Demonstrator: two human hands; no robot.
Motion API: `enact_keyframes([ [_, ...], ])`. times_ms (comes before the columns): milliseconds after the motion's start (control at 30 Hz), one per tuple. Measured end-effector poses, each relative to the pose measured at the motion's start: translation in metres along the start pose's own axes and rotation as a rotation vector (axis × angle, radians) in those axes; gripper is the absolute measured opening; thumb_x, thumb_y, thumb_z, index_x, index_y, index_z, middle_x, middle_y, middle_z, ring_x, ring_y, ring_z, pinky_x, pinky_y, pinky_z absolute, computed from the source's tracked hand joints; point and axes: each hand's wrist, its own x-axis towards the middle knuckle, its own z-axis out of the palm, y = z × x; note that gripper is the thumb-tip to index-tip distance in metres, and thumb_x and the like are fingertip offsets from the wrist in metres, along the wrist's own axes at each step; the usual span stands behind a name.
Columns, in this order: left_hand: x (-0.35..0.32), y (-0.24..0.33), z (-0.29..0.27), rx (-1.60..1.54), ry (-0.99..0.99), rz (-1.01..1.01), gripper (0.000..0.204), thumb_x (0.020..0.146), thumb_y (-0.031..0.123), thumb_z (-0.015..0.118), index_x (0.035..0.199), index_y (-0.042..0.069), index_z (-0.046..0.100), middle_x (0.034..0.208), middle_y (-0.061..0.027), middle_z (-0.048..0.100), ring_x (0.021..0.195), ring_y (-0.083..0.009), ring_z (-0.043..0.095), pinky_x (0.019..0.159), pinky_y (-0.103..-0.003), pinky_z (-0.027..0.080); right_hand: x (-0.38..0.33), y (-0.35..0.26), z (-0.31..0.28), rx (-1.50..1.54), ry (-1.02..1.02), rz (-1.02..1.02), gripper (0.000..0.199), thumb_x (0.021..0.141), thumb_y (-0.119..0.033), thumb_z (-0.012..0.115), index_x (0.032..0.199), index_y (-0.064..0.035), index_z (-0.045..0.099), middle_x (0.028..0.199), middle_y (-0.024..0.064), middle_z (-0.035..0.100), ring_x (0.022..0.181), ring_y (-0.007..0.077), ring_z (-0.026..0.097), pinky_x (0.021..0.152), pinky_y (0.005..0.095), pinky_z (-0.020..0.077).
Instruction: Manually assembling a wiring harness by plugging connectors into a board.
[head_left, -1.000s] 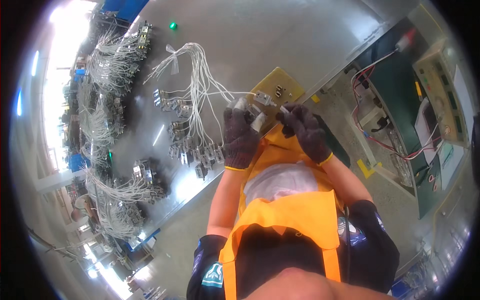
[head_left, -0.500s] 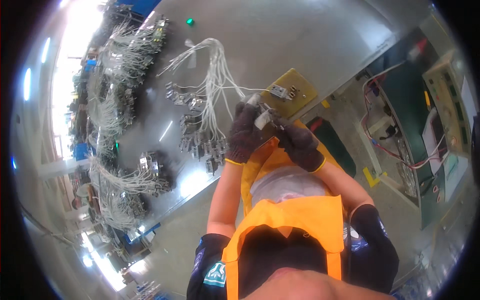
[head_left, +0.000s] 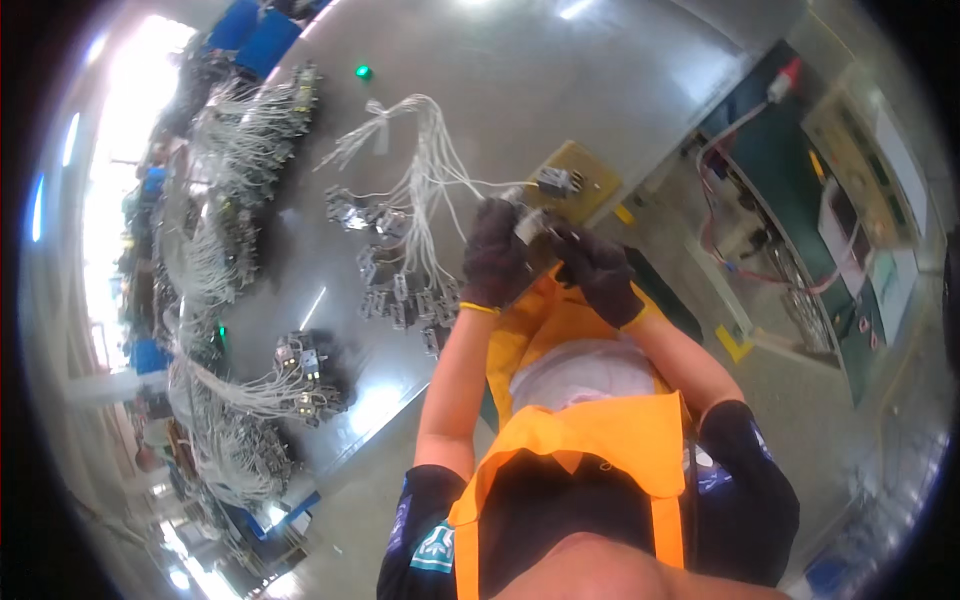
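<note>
Both my hands wear dark gloves and meet over the edge of a shiny metal table [head_left: 560, 90]. My left hand [head_left: 495, 255] and my right hand [head_left: 598, 272] together grip a small pale connector [head_left: 528, 226] at the end of a bundle of white wires [head_left: 430, 170]. Just beyond them a small grey connector block [head_left: 556, 181] sits on a yellow board [head_left: 585, 180]. The wires fan out to the left toward several small grey switch parts [head_left: 395, 290] lying on the table.
More wire harnesses with connectors [head_left: 240, 150] lie along the table's left side, and a dark cluster of parts [head_left: 305, 370] sits nearer me. A green light [head_left: 363, 72] glows on the far table. A green bench with test equipment [head_left: 850, 190] stands at right.
The view has shifted, so table and hands sit slightly lower and to the right in the picture. My hands have stayed together on the connector, still close to the yellow board.
</note>
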Motion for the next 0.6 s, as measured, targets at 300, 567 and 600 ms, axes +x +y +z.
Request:
enact_keyframes([
  [300,0.008,0.006,-0.001,-0.048,0.001,-0.111,0.032,0.089,0.022,0.065,0.114,0.005,0.058,0.105,-0.0203,0.056,0.098,-0.0416,0.056,0.081,-0.047,0.047,0.000,-0.003,-0.006,0.069,0.022,0.093,0.032,0.098,-0.019,0.060,0.126,-0.0029,0.061,0.092,0.0020,0.068,0.069,0.0088,0.062,0.064,0.0242,0.0527],
  [567,0.007,0.029,0.010,0.069,0.160,-0.103,0.037,0.079,0.033,0.074,0.100,0.005,0.063,0.099,-0.0189,0.060,0.089,-0.0392,0.060,0.077,-0.047,0.048,0.014,0.011,-0.001,0.122,0.002,0.044,0.028,0.092,-0.015,0.063,0.117,-0.0031,0.066,0.099,0.0114,0.070,0.078,0.0229,0.069,0.068,0.0327,0.0549],
  [600,0.006,0.026,0.013,0.087,0.198,-0.115,0.037,0.079,0.033,0.074,0.100,0.005,0.063,0.099,-0.0189,0.060,0.089,-0.0392,0.060,0.077,-0.047,0.048,0.017,0.009,-0.001,0.111,-0.037,0.031,0.028,0.092,-0.015,0.063,0.117,-0.0031,0.066,0.099,0.0114,0.070,0.078,0.0229,0.069,0.068,0.0327,0.0549],
])
